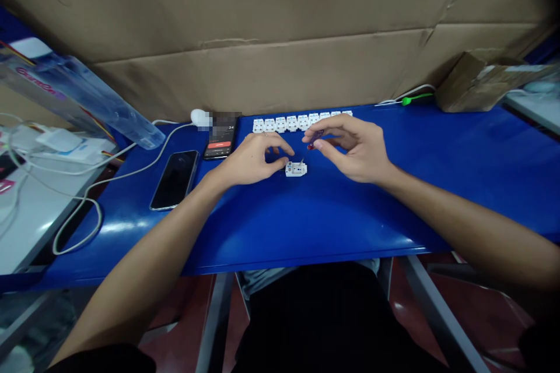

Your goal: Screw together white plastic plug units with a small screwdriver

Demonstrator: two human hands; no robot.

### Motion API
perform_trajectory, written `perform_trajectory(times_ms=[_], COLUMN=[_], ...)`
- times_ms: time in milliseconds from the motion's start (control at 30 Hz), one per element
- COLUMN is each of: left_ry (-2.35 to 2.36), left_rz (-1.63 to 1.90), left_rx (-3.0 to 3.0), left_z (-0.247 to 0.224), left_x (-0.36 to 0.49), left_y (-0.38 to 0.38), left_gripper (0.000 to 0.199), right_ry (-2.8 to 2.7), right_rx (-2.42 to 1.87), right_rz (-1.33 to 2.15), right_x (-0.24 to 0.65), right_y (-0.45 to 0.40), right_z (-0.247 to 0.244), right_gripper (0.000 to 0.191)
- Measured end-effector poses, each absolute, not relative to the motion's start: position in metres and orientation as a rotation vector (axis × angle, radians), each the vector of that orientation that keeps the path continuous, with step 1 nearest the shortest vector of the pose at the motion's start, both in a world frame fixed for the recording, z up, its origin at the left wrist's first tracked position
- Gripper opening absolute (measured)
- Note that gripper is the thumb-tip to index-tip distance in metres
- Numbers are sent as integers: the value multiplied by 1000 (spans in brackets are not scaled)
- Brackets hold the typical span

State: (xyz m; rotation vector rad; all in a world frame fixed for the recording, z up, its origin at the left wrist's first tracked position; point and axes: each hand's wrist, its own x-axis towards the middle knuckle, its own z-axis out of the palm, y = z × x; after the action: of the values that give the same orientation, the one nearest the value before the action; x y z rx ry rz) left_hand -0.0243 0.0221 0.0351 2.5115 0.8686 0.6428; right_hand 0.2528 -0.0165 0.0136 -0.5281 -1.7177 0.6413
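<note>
A small white plastic housing (296, 169) lies on the blue table, with small dark details and a thin upright bit on top. My left hand (258, 157) is beside it, thumb tip at or very near its left end. The thumb and fingers of that hand are curved and apart. Above and to the right, my right hand (354, 148) pinches a small dark red and purplish piece (314, 141) between thumb and fingers; its exact kind is too small to make out. Behind the hands runs a row of several similar white housings (280, 124), partly hidden by my right hand.
A lit phone (222, 137) and a dark-screened phone (175, 179) lie on the left of the blue table (306, 227). A white cable (94, 201) loops there beside a clear plastic container (109, 99). A cardboard box (470, 81) stands at back right, before a cardboard wall (280, 70).
</note>
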Motion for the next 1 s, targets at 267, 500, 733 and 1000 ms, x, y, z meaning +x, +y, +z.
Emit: perform_trajectory(times_ms=[267, 500, 733, 1000], left_ry=[802, 768, 863, 925], left_rz=[645, 665, 681, 591], left_rx=[2474, 2463, 2406, 2302], left_z=[32, 27, 19, 21], left_x=[-15, -11, -4, -4], left_y=[13, 11, 6, 8], left_gripper=[16, 16, 17, 9], right_ry=[-1707, -1667, -1664, -1669], right_rx=[-553, -497, -513, -507], right_rz=[659, 634, 616, 611], right_x=[254, 253, 253, 253], right_y=[-14, -16, -17, -17], right_z=[10, 17, 20, 20], right_gripper=[26, 25, 23, 22])
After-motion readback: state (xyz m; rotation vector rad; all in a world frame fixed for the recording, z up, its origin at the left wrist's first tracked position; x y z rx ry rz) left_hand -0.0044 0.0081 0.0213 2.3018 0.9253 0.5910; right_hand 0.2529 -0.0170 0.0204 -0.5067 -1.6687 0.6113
